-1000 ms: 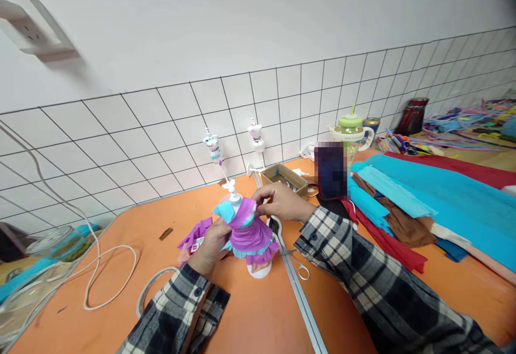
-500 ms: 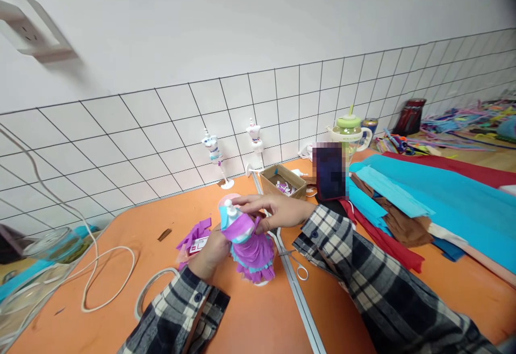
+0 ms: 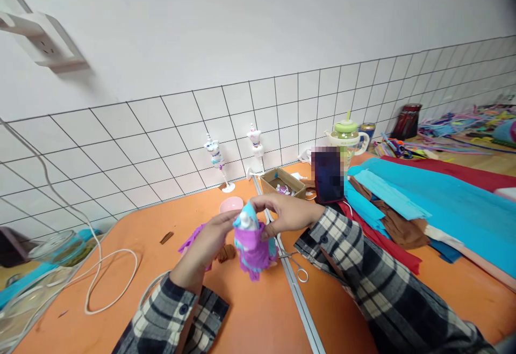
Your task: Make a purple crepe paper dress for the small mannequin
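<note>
Orange table [image 3: 242,316] under a white tiled wall [image 3: 161,128], left hand [image 3: 209,241] and right hand [image 3: 286,211] both pinching a little doll stand [image 3: 246,222] in a purple paper dress [image 3: 253,249] over the table's middle, pink bowl [image 3: 231,204] just behind, scissors [image 3: 296,265] beside, blue paper [image 3: 443,203] along the right edge.

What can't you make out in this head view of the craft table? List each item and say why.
All in the head view:
Phone screen: blurred out.
Box contents: too small to tell.
Scissors blades: behind the dress and right hand.
Dress's far side: turned away, partly under the left hand.
Jar: cut off by the left edge.
</note>
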Demonstrator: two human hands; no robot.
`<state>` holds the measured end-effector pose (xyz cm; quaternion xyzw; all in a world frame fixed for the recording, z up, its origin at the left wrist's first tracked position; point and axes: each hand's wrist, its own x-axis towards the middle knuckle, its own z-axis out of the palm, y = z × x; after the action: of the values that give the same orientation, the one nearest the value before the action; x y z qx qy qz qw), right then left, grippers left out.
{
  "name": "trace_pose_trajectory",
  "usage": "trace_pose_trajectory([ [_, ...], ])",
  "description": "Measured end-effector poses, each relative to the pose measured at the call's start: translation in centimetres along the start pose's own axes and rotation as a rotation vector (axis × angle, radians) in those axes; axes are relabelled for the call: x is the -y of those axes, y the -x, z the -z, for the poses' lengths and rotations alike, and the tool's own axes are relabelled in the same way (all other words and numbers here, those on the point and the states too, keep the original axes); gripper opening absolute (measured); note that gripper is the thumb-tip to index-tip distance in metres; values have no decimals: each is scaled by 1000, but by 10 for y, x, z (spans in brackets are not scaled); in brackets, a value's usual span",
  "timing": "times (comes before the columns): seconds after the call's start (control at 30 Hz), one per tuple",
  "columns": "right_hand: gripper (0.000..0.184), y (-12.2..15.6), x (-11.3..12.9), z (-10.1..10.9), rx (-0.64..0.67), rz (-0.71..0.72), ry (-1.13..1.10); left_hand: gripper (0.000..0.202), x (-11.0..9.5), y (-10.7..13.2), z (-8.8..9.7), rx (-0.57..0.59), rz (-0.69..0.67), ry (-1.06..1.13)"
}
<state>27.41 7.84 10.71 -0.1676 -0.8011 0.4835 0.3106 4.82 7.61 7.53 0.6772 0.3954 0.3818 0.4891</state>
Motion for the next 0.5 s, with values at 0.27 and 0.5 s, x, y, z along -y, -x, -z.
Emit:
trace_pose_trajectory([
  [0.27,44,-15,-10,-19,-457,-69,-227,59,-47,38,18,-140,-41,-183],
  [0.5,38,-17,16,-55,-609,-29,-164,59,-61,53,-10,-140,-99,27],
])
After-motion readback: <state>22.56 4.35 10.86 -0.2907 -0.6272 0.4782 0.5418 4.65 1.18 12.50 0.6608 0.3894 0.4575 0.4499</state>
